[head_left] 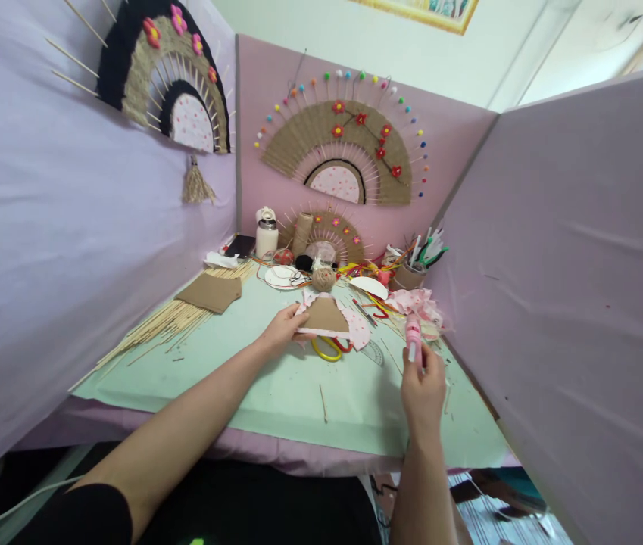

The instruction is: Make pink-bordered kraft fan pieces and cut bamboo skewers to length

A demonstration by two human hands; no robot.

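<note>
My left hand pinches the left edge of a brown cardboard half-circle that lies on pink dotted fabric on the pale green mat. My right hand is closed round a pink glue stick, held upright to the right of the cardboard piece. Yellow and red scissor handles poke out just under the cardboard. A ball of twine sits right behind it.
A bundle of bamboo skewers and a brown card sheet lie at the left. A white bottle, twine roll, plates, a pen cup and pipe cleaners crowd the back. Fabric-covered panels wall in three sides, with woven fans hung on them.
</note>
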